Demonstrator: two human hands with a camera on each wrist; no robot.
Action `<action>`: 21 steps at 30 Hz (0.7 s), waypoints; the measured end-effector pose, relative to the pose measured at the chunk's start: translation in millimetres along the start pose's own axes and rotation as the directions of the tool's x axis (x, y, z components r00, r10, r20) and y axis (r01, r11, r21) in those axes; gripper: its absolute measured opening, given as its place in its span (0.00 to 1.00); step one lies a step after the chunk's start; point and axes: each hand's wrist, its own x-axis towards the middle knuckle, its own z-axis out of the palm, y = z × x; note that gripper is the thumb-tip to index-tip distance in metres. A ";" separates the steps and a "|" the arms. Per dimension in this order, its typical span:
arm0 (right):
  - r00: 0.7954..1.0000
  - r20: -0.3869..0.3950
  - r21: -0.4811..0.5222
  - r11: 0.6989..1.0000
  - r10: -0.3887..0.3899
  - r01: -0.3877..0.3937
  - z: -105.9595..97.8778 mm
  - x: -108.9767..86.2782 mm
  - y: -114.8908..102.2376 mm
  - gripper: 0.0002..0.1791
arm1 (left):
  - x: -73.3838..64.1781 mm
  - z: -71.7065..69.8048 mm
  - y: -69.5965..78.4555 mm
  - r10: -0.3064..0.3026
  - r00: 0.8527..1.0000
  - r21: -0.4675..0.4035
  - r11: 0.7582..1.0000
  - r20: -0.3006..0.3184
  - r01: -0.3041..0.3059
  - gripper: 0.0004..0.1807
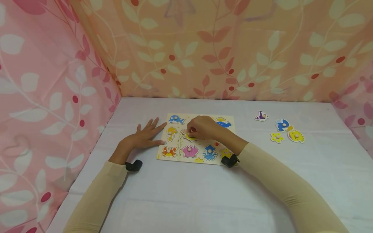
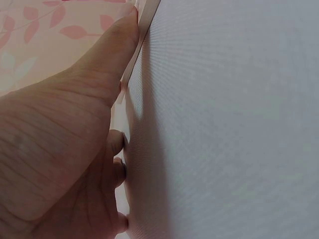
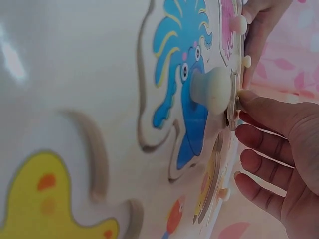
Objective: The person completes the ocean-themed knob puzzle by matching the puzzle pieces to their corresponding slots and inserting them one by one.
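A wooden knob puzzle board (image 1: 183, 159) lies flat on the white-covered table. Over its middle, my right hand (image 1: 205, 126) pinches a yellow-and-pink puzzle piece (image 1: 189, 138) between thumb and forefinger; the hand partly hides it. In the right wrist view the other fingers curl loosely beside the board. My left hand (image 1: 145, 136) rests with fingers spread at the board's left edge, its thumb (image 2: 107, 47) touching that edge. Around the pinched piece sit a seahorse piece (image 1: 171, 134), a pink shell piece (image 1: 190, 152), a crab piece (image 1: 169, 152) and a blue squid piece (image 3: 182, 74).
Loose to the right of the board lie a purple piece (image 1: 259, 117), a blue piece (image 1: 281, 125), a yellow starfish piece (image 1: 274, 138) and a yellow fish piece (image 1: 296, 137). The board's lower right recess shows a printed yellow starfish (image 3: 45, 199). Patterned cloth (image 1: 180, 64) hangs behind the table.
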 end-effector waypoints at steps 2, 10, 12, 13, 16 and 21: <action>1.000 0.000 0.000 1.000 0.005 -0.005 0.2 0.8 0.0 0.06 | -0.3 -0.4 0.3 0.003 1.000 -0.001 1.000 -0.003 -0.003 0.52; 1.000 -0.004 -0.010 1.000 0.004 -0.004 1.8 2.2 -2.3 0.07 | 0.0 -1.0 -0.4 0.013 1.000 -0.002 1.000 -0.005 -0.013 0.52; 1.000 -0.008 -0.012 1.000 0.002 -0.002 2.1 2.1 -2.8 0.08 | 0.0 -1.5 -0.4 0.015 1.000 -0.005 1.000 -0.003 -0.015 0.52; 1.000 -0.009 -0.012 1.000 0.003 -0.003 2.2 2.1 -3.0 0.08 | -0.1 -1.9 -0.2 0.015 1.000 -0.005 1.000 -0.002 -0.015 0.52; 1.000 -0.013 -0.012 1.000 -0.001 0.001 2.3 2.0 -3.5 0.07 | 0.7 -1.2 -1.0 0.019 1.000 0.002 1.000 -0.001 -0.019 0.52; 1.000 -0.002 -0.015 1.000 0.004 -0.004 2.8 2.6 -3.4 0.07 | 0.4 -1.3 -0.9 0.023 1.000 0.003 1.000 -0.001 -0.023 0.52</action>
